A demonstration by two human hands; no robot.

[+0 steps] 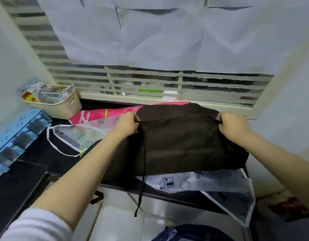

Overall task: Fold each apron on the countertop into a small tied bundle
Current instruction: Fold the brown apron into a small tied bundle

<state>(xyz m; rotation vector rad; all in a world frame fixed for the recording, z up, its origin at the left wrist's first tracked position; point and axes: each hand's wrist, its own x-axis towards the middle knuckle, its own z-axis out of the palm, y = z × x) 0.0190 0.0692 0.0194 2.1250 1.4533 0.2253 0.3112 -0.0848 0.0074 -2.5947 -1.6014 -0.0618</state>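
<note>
The brown apron (pixel 185 136) that my left hand (pixel 127 125) and right hand (pixel 232 126) pinched was matt cloth with no sheen. Its strap (pixel 143 171) was flat black fabric tape. The clear apron (pixel 72 138) beside it looked like thin, smooth plastic film, translucent and faintly shiny, edged in white binding. The pink apron (pixel 105 113) had the same slick finish. The surface (pixel 28 180) was dark and polished, with a dull gloss. The basket (pixel 63 106) was smooth cream plastic and the rack (pixel 16 133) pale blue plastic. The paper sheets (pixel 159 35) were white, matt and crinkled. My sleeve (pixel 37 225) was ribbed white knit.
</note>
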